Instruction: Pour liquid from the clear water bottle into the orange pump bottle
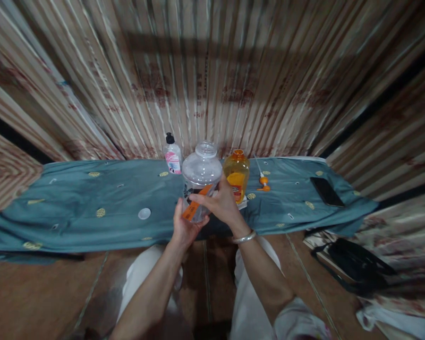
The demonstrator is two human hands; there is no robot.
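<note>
Two hands, left hand [184, 229] cupping the bottom and right hand [224, 202] clasping the side, share the grip on a clear jar [201, 171] over the table [81, 189], probably to steady its wide body. Right of the jar stands an amber bottle [236, 174], open-mouthed presumably because the orange pump [264, 181] lies farther right.

Jar [201, 171]: mouth open; left hand [186, 229] at its base, right hand [224, 203] on its side. Left of jar: black-capped bottle [173, 159], white disc [144, 214]. Right of jar: amber bottle [238, 171] just beside, then pump [264, 181], phone [327, 191] farthest.
</note>
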